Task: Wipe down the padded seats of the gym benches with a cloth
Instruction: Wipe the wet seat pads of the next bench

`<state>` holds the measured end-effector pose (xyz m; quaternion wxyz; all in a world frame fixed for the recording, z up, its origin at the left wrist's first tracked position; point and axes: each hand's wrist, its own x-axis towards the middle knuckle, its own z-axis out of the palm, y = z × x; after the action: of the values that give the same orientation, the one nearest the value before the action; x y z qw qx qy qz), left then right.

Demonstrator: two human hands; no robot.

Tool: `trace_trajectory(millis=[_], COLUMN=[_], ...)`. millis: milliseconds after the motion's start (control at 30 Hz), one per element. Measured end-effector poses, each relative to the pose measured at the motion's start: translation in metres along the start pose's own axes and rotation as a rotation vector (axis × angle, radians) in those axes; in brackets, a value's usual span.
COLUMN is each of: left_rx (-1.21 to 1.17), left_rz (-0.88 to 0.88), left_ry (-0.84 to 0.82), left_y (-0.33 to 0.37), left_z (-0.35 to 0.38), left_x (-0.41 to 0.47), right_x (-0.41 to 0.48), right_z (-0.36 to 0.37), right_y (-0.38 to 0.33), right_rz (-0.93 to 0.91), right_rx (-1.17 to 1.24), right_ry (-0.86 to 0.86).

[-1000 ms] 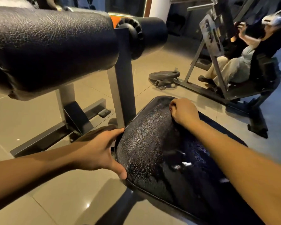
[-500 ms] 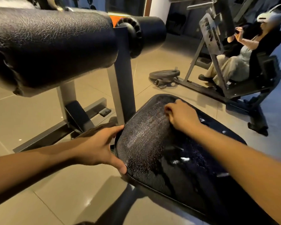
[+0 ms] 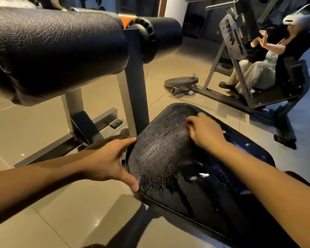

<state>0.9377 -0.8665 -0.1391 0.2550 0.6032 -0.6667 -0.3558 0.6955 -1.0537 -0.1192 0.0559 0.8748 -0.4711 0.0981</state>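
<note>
The black padded seat (image 3: 159,158) of a gym bench fills the lower middle, its vinyl cracked and streaked with wet shine. My left hand (image 3: 111,161) grips the seat's left rim, thumb on the near edge and fingers over the far side. My right hand (image 3: 204,133) presses on the far half of the pad with its fingers bunched. The cloth beneath it is hidden by the hand.
A thick black roller pad (image 3: 52,51) on a grey steel post (image 3: 134,90) hangs close at the upper left. A weight plate (image 3: 181,81) lies on the tiled floor beyond. At the far right a person sits in another machine (image 3: 258,101).
My right hand has slid from the seat's far rim a little toward me across the pad. My left hand has kept its grip on the rim.
</note>
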Motion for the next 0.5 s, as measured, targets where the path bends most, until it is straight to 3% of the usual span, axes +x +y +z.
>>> trace_trajectory(millis=[100, 233, 300, 367, 500], left_rx=[-0.009, 0.018, 0.039, 0.042, 0.044], left_rz=[0.008, 0.007, 0.013, 0.003, 0.012], left_ry=[0.008, 0.024, 0.033, 0.027, 0.011], left_y=[0.001, 0.0, 0.0, 0.0, -0.001], left_z=[0.001, 0.002, 0.001, 0.001, 0.0], left_x=[-0.001, -0.002, -0.001, -0.001, 0.001], right_x=[-0.002, -0.053, -0.061, -0.035, 0.021], right_z=[0.003, -0.011, -0.015, -0.007, 0.008], right_y=[-0.007, -0.089, -0.095, -0.065, 0.032], right_rz=[0.033, -0.37, -0.499, -0.398, 0.114], right_rx=[-0.017, 0.175, 0.246, 0.202, -0.002], right_ry=[0.059, -0.056, -0.076, -0.062, 0.047])
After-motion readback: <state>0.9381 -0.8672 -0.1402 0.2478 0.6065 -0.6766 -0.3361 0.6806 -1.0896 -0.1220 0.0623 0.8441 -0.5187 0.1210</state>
